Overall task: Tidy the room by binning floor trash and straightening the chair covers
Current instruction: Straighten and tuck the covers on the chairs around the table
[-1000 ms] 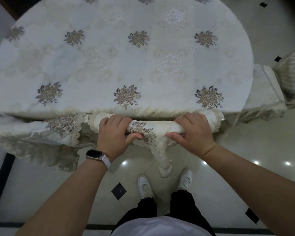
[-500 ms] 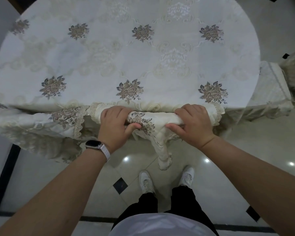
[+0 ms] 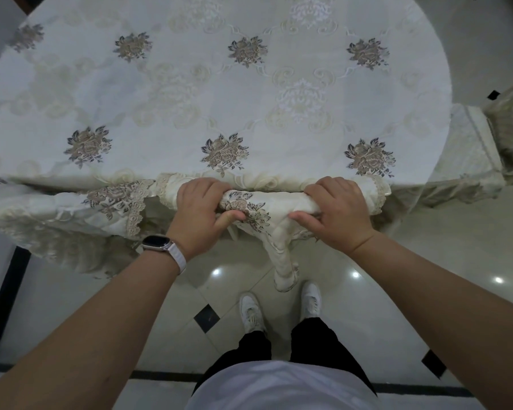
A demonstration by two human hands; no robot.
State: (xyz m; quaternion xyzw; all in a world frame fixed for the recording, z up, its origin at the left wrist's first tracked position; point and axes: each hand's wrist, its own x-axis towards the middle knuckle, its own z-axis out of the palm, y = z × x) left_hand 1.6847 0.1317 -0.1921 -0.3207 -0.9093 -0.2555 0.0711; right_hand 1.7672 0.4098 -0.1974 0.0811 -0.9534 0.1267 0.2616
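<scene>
A cream chair cover (image 3: 274,207) with embroidered flowers and a lace trim wraps the top of a chair back pushed against the table. My left hand (image 3: 200,213) grips the cover on the left part of the chair top, thumb underneath. My right hand (image 3: 336,213) grips it on the right part the same way. A strip of the cover hangs down between my hands toward the floor. The chair's seat and legs are hidden below.
A round table (image 3: 172,108) with a flowered cream tablecloth fills the upper view. Another covered chair (image 3: 71,214) stands at the left, and a third (image 3: 474,149) at the right. The floor (image 3: 444,255) is glossy pale tile with small black diamonds. My feet stand just behind the chair.
Both hands keep their grip on the chair cover. The view has shifted slightly, so the hands and chair top sit a little higher against the table edge.
</scene>
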